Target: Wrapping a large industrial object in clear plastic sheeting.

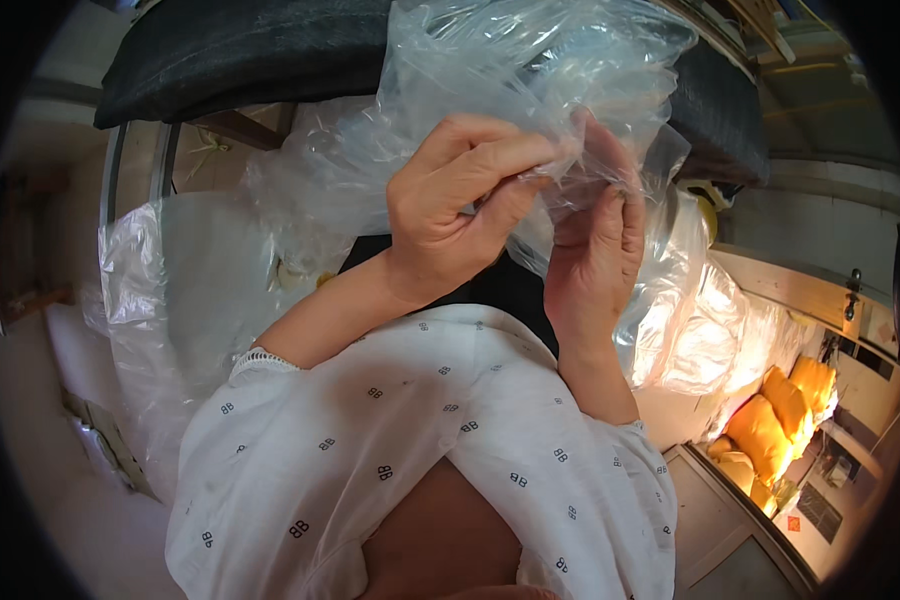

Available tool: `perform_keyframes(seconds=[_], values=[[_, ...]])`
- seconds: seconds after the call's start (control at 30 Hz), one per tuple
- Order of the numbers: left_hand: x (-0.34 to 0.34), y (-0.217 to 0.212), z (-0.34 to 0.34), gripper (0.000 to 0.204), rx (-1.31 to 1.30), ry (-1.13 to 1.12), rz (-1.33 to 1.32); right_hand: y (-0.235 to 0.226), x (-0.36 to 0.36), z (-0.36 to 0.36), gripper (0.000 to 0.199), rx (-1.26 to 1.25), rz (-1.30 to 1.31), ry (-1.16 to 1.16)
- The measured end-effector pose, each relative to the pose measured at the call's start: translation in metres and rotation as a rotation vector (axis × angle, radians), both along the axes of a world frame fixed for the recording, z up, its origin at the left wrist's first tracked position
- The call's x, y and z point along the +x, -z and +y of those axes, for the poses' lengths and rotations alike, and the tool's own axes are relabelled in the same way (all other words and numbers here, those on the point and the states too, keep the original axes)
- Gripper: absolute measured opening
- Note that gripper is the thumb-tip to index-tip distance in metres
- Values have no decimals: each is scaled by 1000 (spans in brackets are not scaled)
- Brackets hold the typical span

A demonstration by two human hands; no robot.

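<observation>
Left grip: an edge of clear plastic film [530, 80] is pinched between the thumb and forefinger of the left hand [460, 195], the other fingers being curled in.
Right grip: the film is caught between the thumb and the straighter fingers of the right hand [595, 245]; how firmly cannot be told.
Film: it is bunched around both hands and spread up across the dark surface.
Dark surface: a black covering [240, 60] is seen at the top, supported at the left by metal legs [111, 180].
Lap: black cloth [510, 295] is partly covered by a white patterned shirt [420, 390].
Room, right: crinkled sheeting [685, 330] is brightly lit; orange bundles [770, 425] are piled beyond, near a wooden panel [790, 285].
Hidden: the right fingertips are veiled by film; the bundles' contents cannot be made out.
Cut off: the film's far end is cropped by the top edge, and the corners are blacked out.
</observation>
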State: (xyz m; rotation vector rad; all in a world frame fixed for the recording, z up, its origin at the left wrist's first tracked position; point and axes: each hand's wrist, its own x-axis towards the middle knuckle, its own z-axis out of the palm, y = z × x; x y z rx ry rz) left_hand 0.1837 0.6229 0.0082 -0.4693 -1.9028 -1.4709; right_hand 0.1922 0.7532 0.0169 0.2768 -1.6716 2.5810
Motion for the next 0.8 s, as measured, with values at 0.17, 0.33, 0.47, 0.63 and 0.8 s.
perform_keyframes(seconds=[0.17, 0.33, 0.47, 0.63, 0.8], values=[[0, 3, 26, 19, 32, 53, -60, 21, 3, 15, 37, 153, 143, 75], [1, 1, 40, 23, -35, 52, -50, 24, -1, 19, 37, 246, 204, 126], [-1, 5, 45, 25, -126, 46, 56, 29, -2, 28, 36, 304, 279, 143], [4, 1, 49, 26, -191, 36, 82, 31, -5, 37, 37, 437, 393, 148], [11, -6, 51, 29, -267, 14, 101, 25, -4, 39, 42, 676, 468, 201]])
